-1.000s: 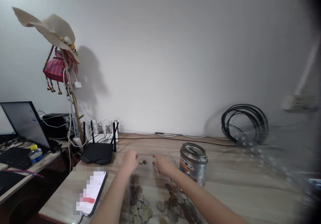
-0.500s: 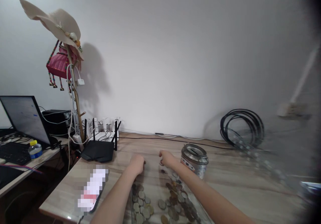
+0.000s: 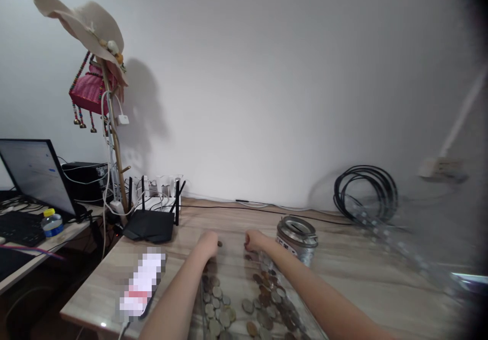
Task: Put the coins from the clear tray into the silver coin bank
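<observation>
My left hand (image 3: pixel 209 243) is curled with its back toward me, its fingertips mostly hidden. A dark brown coin (image 3: pixel 220 244) shows at its right edge; whether the fingers touch it I cannot tell. Opposite, my right hand (image 3: pixel 254 240) is bent in a pinch, with what looks like a coin at its fingertips. More coins (image 3: pixel 249 256) lie just below that hand. Between my forearms, many silver, brown and yellowish coins (image 3: pixel 263 302) are spread over a clear plastic sheet or tray (image 3: pixel 305 314). Right of my right hand stands a metal coin tin (image 3: pixel 296 233) with a slotted lid.
A phone (image 3: pixel 142 286) lies on the left of the wooden table. Behind it are a black router (image 3: pixel 150 225) and a stand with a hat (image 3: pixel 89 27) and a pink bag (image 3: pixel 89 92). A coiled black cable (image 3: pixel 366 192) rests against the wall at right.
My right hand's fingers have curled in from a more extended pose. My left hand has shifted slightly left, and the coin beside it shows more fully. The view has tilted slightly down.
</observation>
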A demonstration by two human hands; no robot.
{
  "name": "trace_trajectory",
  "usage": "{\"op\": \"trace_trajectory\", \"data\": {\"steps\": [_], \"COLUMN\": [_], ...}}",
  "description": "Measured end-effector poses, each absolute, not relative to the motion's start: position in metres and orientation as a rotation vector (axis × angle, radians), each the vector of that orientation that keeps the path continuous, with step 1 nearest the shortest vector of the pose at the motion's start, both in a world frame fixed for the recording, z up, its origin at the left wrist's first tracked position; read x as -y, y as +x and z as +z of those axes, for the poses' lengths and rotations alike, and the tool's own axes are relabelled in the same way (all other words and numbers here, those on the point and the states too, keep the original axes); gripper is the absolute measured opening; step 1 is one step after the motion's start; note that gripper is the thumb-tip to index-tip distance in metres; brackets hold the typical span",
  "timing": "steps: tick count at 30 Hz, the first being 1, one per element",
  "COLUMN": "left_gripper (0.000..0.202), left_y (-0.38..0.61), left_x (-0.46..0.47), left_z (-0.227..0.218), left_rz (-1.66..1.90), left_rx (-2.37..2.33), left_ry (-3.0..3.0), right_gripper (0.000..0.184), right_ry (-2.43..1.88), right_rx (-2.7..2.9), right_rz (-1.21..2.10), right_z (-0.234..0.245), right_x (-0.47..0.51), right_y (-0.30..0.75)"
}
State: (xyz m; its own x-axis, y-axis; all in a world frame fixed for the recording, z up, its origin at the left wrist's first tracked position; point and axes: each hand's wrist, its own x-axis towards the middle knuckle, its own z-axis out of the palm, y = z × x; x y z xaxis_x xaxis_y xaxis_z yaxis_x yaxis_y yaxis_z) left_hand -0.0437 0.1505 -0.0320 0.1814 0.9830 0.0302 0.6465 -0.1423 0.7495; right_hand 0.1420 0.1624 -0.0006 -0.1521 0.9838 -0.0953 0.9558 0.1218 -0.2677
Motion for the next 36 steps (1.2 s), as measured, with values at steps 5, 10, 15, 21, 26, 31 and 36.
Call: {"op": "trace_trajectory", "data": {"steps": [5, 10, 15, 21, 26, 31, 36], "left_gripper": [0.015, 0.014, 0.026, 0.025, 0.029, 0.024, 0.019], "left_y": [-0.042, -0.042, -0.052, -0.052, -0.053, -0.054, -0.052], "left_x": [-0.148, -0.135, -0.110, -0.059, -0.038, -0.041, -0.040], "left_z": [-0.026, -0.013, 0.012, 0.024, 0.023, 0.030, 0.033], "left_rz": [0.617, 0.552, 0.538, 0.186, 0.063, -0.205, -0.242], "left_rx": [-1.590, -1.626, -1.523, -1.231, -1.396, -1.355, -1.370], "left_ry": [1.905, 1.972, 2.069, 2.303, 2.487, 2.549, 2.567], "right_gripper": [0.017, 0.036, 0.027, 0.018, 0.012, 0.032, 0.043], "right_ry": [-1.799, -1.644, -1.596, -1.556, -1.509, -1.429, -1.367], "right_rx": [2.394, 2.494, 2.519, 2.537, 2.522, 2.569, 2.707], "right_rz": [0.468, 0.593, 0.627, 0.592, 0.573, 0.660, 0.660], "right_z": [-0.002, -0.011, -0.013, -0.011, -0.007, 0.000, 0.004], "right_x": [-0.131, -0.094, -0.088, -0.087, -0.071, -0.044, -0.017], "right_y": [0.158, 0.173, 0.169, 0.164, 0.162, 0.166, 0.168]}}
